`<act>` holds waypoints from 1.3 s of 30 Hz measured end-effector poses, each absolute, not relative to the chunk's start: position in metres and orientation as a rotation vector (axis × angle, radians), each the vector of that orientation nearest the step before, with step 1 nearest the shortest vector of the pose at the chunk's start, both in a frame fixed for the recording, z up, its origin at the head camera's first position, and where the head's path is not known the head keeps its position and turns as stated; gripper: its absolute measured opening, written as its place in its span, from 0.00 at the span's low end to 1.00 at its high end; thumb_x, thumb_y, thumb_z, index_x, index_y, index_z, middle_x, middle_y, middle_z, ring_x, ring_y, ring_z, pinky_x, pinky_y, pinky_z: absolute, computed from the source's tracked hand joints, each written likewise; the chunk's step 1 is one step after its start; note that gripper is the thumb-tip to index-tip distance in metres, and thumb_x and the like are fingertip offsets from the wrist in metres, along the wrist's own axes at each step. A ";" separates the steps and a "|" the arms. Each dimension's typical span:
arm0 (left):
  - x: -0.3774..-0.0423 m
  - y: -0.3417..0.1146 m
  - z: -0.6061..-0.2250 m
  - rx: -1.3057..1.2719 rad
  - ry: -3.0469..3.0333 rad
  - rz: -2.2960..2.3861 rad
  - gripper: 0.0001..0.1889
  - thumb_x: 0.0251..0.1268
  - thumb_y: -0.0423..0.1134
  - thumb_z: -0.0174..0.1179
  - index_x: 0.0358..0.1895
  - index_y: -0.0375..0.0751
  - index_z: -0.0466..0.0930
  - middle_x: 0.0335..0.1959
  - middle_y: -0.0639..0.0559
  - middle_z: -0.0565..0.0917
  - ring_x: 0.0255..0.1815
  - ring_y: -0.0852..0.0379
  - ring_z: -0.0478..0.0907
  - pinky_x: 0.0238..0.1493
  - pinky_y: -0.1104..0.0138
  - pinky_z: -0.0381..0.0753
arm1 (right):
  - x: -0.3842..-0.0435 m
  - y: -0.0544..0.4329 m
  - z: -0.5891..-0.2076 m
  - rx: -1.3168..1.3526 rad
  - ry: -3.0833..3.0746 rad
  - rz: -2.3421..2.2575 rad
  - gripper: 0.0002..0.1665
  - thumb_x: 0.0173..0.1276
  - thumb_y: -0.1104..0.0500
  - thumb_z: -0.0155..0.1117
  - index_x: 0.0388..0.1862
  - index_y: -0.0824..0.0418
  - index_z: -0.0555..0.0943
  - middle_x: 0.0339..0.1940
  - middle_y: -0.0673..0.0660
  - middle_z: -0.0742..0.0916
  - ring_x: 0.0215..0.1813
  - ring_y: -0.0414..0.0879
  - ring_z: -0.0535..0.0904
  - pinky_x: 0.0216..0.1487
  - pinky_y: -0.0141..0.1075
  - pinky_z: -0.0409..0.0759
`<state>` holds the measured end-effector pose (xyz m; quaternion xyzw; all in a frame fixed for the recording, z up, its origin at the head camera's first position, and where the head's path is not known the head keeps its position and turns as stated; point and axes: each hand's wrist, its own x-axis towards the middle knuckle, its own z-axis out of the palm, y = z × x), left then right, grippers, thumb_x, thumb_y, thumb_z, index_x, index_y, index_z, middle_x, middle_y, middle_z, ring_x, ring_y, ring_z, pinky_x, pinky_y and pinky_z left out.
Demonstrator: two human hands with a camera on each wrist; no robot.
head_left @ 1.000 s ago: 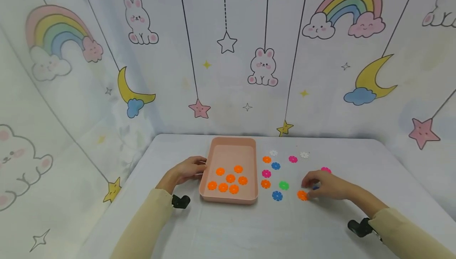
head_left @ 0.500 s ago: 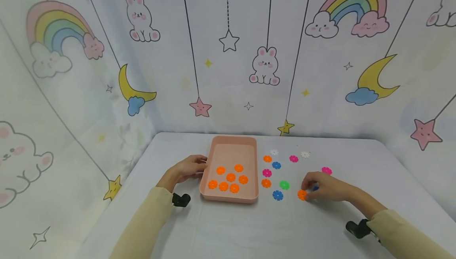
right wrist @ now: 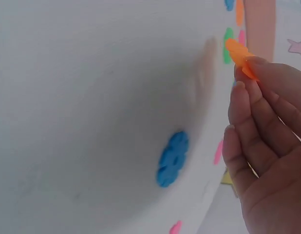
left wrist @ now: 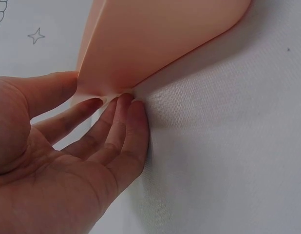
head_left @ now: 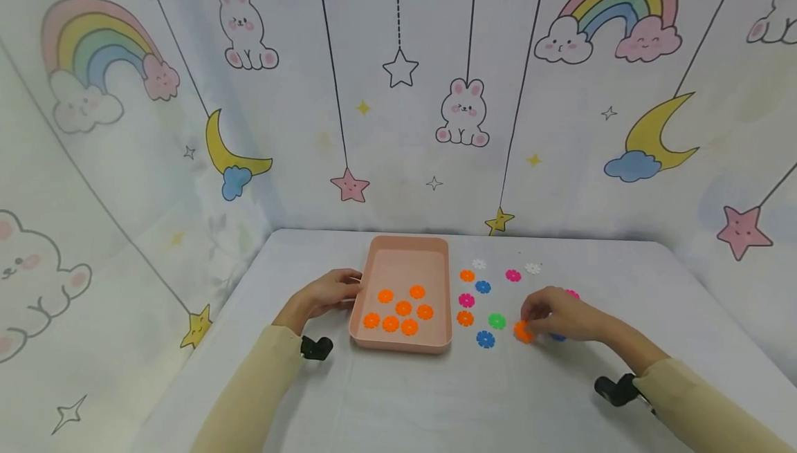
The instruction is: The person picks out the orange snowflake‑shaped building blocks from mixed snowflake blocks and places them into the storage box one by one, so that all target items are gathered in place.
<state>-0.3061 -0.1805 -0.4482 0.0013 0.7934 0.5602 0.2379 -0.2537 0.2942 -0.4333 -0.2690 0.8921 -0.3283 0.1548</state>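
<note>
My left hand (head_left: 328, 291) holds the left side of a pink tray (head_left: 405, 350); in the left wrist view its thumb and fingertips meet the tray's edge (left wrist: 160, 39). Several orange notched plastic discs (head_left: 403, 308) lie in the tray's near half. Right of the tray, my right hand (head_left: 565, 315) pinches one orange notched disc (head_left: 523, 333) between thumb and fingers. The right wrist view shows that disc (right wrist: 239, 52) tilted and raised off the cloth. A blue disc (head_left: 559, 336) lies under the right hand, partly covered in the head view.
Loose discs lie between the tray and right hand: orange (head_left: 465, 318), green (head_left: 497, 321), blue (head_left: 486, 339), pink (head_left: 466, 300) and white (head_left: 479, 264). Another pink disc (head_left: 571, 294) sits behind the right hand. A patterned cloth wall (head_left: 398, 149) rises behind the white table (head_left: 398, 404).
My right hand has lifted the orange disc off the table and moved slightly left and away from me. More of the blue disc beneath it shows. The left hand has stayed at the tray.
</note>
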 end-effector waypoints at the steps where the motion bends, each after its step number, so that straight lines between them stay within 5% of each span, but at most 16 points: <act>1: -0.306 -0.181 -0.448 0.005 2.176 1.532 0.24 0.78 0.36 0.56 0.72 0.32 0.67 0.67 0.36 0.74 0.56 0.47 0.79 0.65 0.52 0.79 | -0.255 0.292 -0.432 -0.768 2.564 -0.945 0.04 0.69 0.60 0.70 0.41 0.57 0.85 0.37 0.48 0.87 0.40 0.43 0.81 0.42 0.31 0.84; 21: -0.309 -0.185 -0.456 0.037 2.135 1.591 0.23 0.77 0.33 0.56 0.70 0.29 0.68 0.64 0.36 0.76 0.55 0.48 0.80 0.63 0.54 0.81 | -0.277 0.191 -0.413 -0.900 2.424 -1.174 0.06 0.71 0.62 0.68 0.44 0.63 0.84 0.40 0.58 0.89 0.43 0.58 0.87 0.46 0.35 0.87; 33: -0.308 -0.185 -0.456 0.037 2.147 1.575 0.24 0.77 0.34 0.56 0.71 0.30 0.68 0.65 0.36 0.76 0.55 0.49 0.81 0.62 0.54 0.82 | -0.298 0.133 -0.408 -1.002 2.452 -1.086 0.06 0.70 0.63 0.70 0.43 0.64 0.85 0.37 0.49 0.89 0.40 0.44 0.85 0.48 0.34 0.87; 39: -0.309 -0.184 -0.453 0.031 2.149 1.567 0.24 0.78 0.35 0.56 0.71 0.31 0.67 0.65 0.36 0.75 0.55 0.48 0.80 0.62 0.55 0.82 | -0.315 0.105 -0.387 -0.896 2.447 -1.087 0.03 0.69 0.66 0.69 0.40 0.64 0.84 0.34 0.53 0.89 0.37 0.46 0.85 0.44 0.36 0.86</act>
